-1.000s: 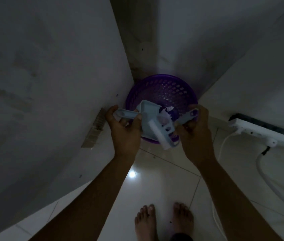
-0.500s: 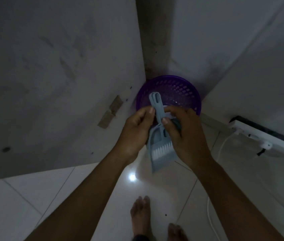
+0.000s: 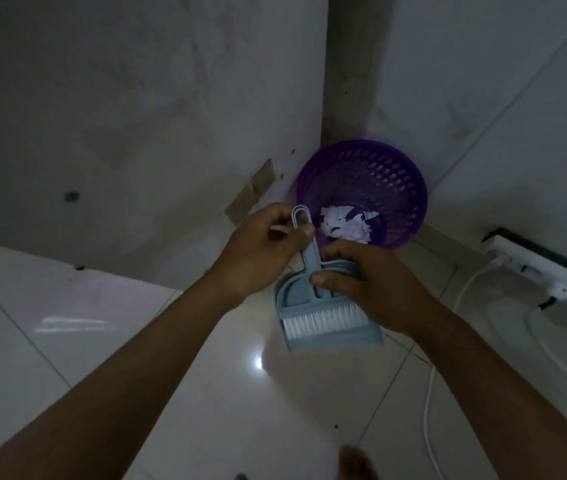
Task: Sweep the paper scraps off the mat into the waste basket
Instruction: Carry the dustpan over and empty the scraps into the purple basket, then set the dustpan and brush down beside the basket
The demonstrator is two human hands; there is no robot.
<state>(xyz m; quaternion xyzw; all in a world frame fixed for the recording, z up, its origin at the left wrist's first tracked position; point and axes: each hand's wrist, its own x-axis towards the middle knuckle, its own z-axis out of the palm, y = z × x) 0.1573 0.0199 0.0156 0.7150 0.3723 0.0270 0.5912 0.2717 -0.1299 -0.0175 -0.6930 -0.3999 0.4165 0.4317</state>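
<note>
No readable text, label, brand, number or sign anywhere in my view. Dustpan and brush I hold: plain blue plastic, no marking legible. Purple basket: no lettering. Paper scraps inside: white, any print too dim to make out. Power strip at wall: no marking legible.

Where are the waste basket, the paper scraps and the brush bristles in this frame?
waste basket (image 3: 410, 188): head view, on its perforated purple inner wall.
paper scraps (image 3: 342, 225): head view, middle of the white pile inside the basket.
brush bristles (image 3: 320, 322): head view, middle of the white bristle row.
</note>
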